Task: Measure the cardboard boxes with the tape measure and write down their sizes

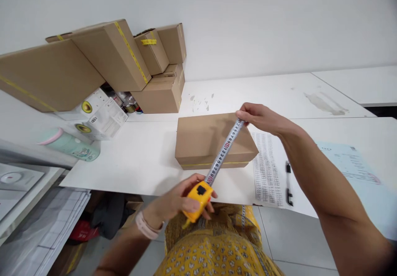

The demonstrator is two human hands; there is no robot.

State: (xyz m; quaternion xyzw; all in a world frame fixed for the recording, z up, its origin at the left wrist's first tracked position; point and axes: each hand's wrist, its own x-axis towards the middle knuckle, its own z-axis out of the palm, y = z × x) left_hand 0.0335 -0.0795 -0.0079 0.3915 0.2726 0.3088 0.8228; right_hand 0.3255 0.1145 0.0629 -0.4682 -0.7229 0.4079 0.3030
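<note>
A yellow tape measure (198, 197) sits in my left hand (182, 199), its fingers closed around the case near the table's front edge. The silver blade (225, 150) runs out of the case, up and to the right, over a closed cardboard box (207, 137). At the far end, my right hand (256, 116) pinches the blade's tip between thumb and fingers, near the box's back right corner. The box lies flat on the white table (149, 160), with a yellow strip along its front side. The hook of the blade is hidden by my right fingers.
Several cardboard boxes (108, 56) are stacked at the back left, above white avocado-printed cartons (102, 118). A mint bottle (71, 143) lies tilted at left. On the right are a printed sheet (266, 168), a pen (289, 185) and a light blue paper (353, 164).
</note>
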